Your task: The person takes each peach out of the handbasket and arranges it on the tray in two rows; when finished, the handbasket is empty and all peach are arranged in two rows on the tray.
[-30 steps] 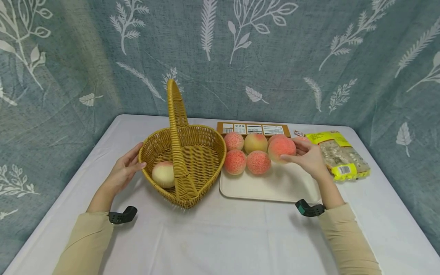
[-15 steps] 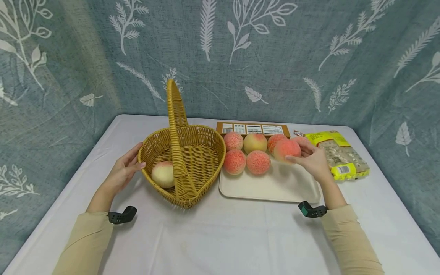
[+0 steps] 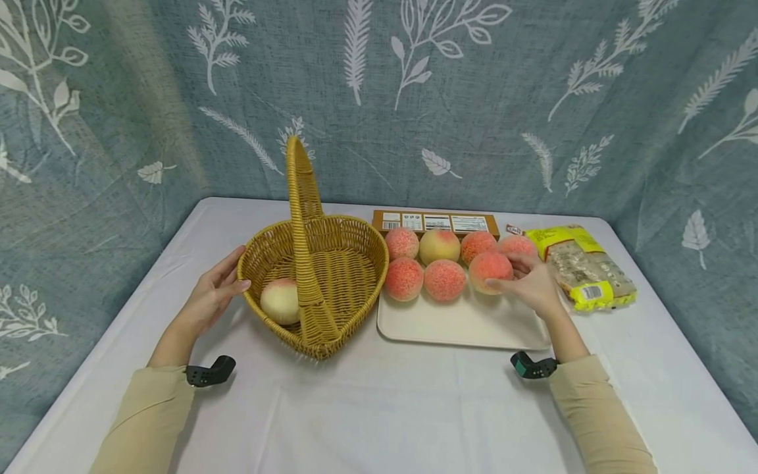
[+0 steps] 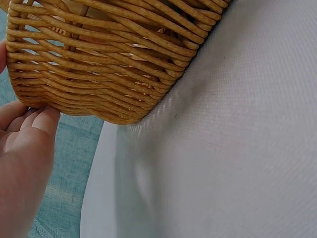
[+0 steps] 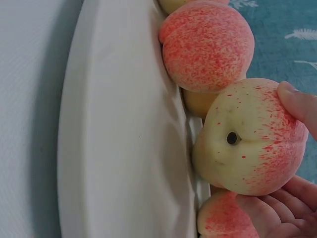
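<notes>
My left hand (image 3: 207, 296) rests against the left side of a golden wicker basket (image 3: 349, 283) with a tall handle. Its fingers touch the outer wall, also seen in the left wrist view. One pale peach (image 3: 280, 301) lies inside the basket. Over the cream tray (image 3: 462, 326), my right hand (image 3: 533, 283) holds a pink peach (image 3: 490, 272) between thumb and fingers. In the right wrist view this peach (image 5: 247, 139) shows its pale underside with a dark hole. Whether it touches the tray is unclear. Several other peaches, such as a red one (image 3: 445, 280), sit in rows there.
Behind the tray lies a brown box (image 3: 438, 222) with printed labels. A yellow and clear bag (image 3: 583, 266) is on the right, near a small red-and-white packet (image 3: 514, 230). White cloth (image 3: 367, 408) covers the table, and a patterned blue-grey curtain (image 3: 379, 158) stands behind.
My right hand has taken the peach slightly right, then down toward the front of the tray, uncovering the peaches behind. The left hand and basket have stayed put.
</notes>
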`<state>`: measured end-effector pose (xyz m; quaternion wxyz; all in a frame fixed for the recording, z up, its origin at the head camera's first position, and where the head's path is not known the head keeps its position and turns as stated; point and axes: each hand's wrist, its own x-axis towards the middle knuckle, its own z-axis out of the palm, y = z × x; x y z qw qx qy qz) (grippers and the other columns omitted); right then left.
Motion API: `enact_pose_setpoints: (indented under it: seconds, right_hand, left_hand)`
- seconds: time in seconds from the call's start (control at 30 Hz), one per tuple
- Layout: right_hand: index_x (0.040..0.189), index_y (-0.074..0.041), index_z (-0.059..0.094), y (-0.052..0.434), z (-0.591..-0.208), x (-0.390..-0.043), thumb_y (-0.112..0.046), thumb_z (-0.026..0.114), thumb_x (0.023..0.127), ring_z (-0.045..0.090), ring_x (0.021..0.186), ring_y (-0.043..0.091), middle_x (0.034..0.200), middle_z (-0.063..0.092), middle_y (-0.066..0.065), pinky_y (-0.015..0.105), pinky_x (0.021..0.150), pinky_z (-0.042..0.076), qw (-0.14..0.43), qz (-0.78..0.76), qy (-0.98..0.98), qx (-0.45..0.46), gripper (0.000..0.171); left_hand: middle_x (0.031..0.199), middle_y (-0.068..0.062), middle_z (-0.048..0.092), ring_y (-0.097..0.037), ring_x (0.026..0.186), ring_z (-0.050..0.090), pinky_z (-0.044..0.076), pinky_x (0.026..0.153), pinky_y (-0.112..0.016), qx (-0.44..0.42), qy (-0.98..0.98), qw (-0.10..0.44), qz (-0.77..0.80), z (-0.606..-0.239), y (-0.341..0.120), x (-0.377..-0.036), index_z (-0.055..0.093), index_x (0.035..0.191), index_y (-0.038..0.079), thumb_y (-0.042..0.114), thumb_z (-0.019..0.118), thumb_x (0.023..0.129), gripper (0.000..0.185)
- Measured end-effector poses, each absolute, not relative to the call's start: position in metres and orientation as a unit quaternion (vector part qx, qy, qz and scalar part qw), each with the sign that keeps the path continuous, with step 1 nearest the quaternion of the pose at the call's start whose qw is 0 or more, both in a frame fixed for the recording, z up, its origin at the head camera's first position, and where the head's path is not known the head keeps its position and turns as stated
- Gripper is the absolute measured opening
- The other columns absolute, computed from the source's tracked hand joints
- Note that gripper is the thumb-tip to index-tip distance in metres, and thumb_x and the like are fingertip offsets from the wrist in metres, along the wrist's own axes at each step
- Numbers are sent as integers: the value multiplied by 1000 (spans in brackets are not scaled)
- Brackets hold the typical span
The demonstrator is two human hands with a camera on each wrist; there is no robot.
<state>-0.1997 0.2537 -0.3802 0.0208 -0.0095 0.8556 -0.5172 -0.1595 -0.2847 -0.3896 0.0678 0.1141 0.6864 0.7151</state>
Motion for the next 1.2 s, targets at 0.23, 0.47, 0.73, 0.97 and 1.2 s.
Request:
enact_pose_setpoints:
  seconds: [0.23,0.47,0.73,0.97,1.2]
  right_hand:
    - [136,10,46,252,-388,-202,-9,82,76,47,129,38,138,48,27,40,105,42,11,-514,858,-21,72]
    - [138,9,44,248,-394,-201,-17,84,75,42,131,43,140,46,29,50,107,39,7,-424,905,-22,79]
    - [134,9,49,245,-399,-201,-13,85,73,46,127,44,137,49,29,51,105,41,-22,-416,909,-30,75]
    - [129,12,44,239,-400,-201,-15,85,73,46,124,46,130,49,32,55,104,38,-26,-408,912,-39,75]
    - [139,12,38,243,-395,-200,-19,82,77,44,125,48,136,45,34,58,104,37,26,-395,916,-59,83]
  left_hand:
    - [159,-23,-9,-26,148,0,25,111,-17,111,685,68,716,-388,-285,-160,-3,152,-7,-6,48,96,76]
    - [159,-24,-9,-29,148,0,27,109,-15,119,684,69,716,-389,-284,-161,-3,151,-8,-6,48,96,75]
    - [159,-24,-9,-29,148,-1,27,110,-15,121,683,68,717,-389,-285,-161,-2,151,-8,-6,48,96,75]
    - [159,-24,-9,-29,148,-1,26,110,-16,119,683,66,717,-390,-285,-162,-3,151,-8,-7,47,95,75]
    - [158,-25,-9,-32,147,-2,25,111,-17,114,686,65,716,-392,-286,-163,-3,152,-7,-9,46,95,75]
